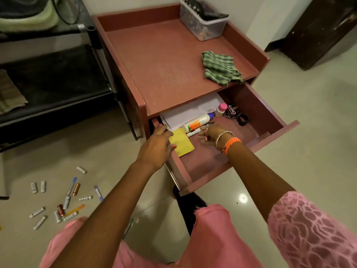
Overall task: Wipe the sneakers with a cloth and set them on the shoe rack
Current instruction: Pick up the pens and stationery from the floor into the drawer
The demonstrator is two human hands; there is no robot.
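Note:
A green checked cloth (220, 67) lies crumpled on top of the reddish-brown cabinet (164, 60), near its front right edge. No sneakers are in view. The black shoe rack (58, 82) stands to the left of the cabinet. The cabinet's drawer (270, 115) is pulled out. My left hand (156, 146) hovers over the drawer's left side with relaxed fingers, beside a yellow envelope (181, 142). My right hand (209, 134) reaches into the drawer, fingers spread downward and holding nothing, just below a white glue bottle (195, 123).
The drawer also holds white papers (189, 111), a small pink-capped bottle (221, 109) and a round black tin (231, 111). A clear plastic box (202, 22) sits at the cabinet's back. Several batteries and pens (63, 202) lie scattered on the floor at left.

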